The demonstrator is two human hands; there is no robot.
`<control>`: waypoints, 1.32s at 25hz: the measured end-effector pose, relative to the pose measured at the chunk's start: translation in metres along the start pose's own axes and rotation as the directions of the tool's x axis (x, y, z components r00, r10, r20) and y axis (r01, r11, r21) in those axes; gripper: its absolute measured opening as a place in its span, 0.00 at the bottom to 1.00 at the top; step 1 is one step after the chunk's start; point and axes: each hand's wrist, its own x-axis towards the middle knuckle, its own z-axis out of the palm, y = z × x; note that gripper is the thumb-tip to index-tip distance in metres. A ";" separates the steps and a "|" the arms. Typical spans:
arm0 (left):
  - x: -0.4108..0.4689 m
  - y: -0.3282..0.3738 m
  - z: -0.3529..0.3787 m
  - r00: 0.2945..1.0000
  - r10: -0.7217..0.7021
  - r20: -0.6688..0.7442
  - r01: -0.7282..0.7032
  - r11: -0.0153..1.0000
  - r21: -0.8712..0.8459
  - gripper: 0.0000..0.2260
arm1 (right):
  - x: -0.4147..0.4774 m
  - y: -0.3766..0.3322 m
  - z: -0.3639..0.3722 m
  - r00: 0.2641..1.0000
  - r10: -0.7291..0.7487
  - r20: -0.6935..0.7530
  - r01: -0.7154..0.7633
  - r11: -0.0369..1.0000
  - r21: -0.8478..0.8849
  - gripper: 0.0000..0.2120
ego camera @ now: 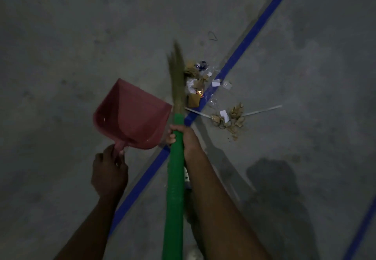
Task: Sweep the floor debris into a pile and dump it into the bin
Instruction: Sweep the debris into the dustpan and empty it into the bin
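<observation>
Left hand: the left hand [109,170], lower left of centre, was clenched round the short handle of the dustpan, thumb and fingers wrapped on it.
Dustpan: the red dustpan [132,115] sat left of centre, its wide mouth turned toward the top of the frame and its right edge just beside the broom; whether it touched the floor could not be told.
Right hand: the right hand [183,137], at the centre, grasped the green handle, fingers curled round it from the right side.
Broom: the broom [175,178] ran from the bottom edge up through the centre; its tan bristles [177,72] pointed toward the top of the frame and were blurred.
Debris: the main debris pile [196,82], made of brown scraps, white paper bits and clear wrapper, lay just right of the bristles, partly on the blue line.
Second cluster: a smaller heap of brown crumbs [230,117] and paper lay lower right of the pile, apart from it.
White strip: a thin white strip [262,110] lay across that smaller heap, slanting up to the right.
Blue line: a blue floor line [244,43] crossed the frame diagonally from upper right to lower left, passing under the broom handle.
Floor: the grey concrete floor [81,35] was dim and mottled, with a dark shadow at lower right.
</observation>
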 end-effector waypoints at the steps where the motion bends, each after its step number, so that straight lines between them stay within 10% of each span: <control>1: 0.014 -0.001 -0.006 0.999 0.027 0.020 -0.028 0.999 0.035 0.16 | -0.022 0.008 -0.002 1.000 0.006 -0.016 -0.005 0.999 0.054 0.08; 7: 0.065 -0.010 -0.042 0.985 0.130 0.114 -0.139 0.987 0.079 0.18 | -0.125 0.062 0.060 0.997 0.041 0.067 -0.059 0.954 0.294 0.12; 16: 0.144 -0.020 -0.084 0.925 0.269 0.269 -0.308 0.944 0.117 0.17 | 0.044 -0.012 0.140 0.922 -0.149 -0.356 0.158 0.987 -0.006 0.02; 24: 0.183 -0.022 -0.113 0.884 0.364 0.293 -0.418 0.897 0.146 0.18 | -0.059 0.125 0.167 0.928 -0.139 -0.345 0.191 0.974 0.120 0.20; 33: 0.178 -0.041 -0.090 0.891 0.327 0.314 -0.409 0.879 0.245 0.15 | -0.031 0.152 0.022 0.776 -0.209 -0.596 -0.104 0.889 -0.447 0.18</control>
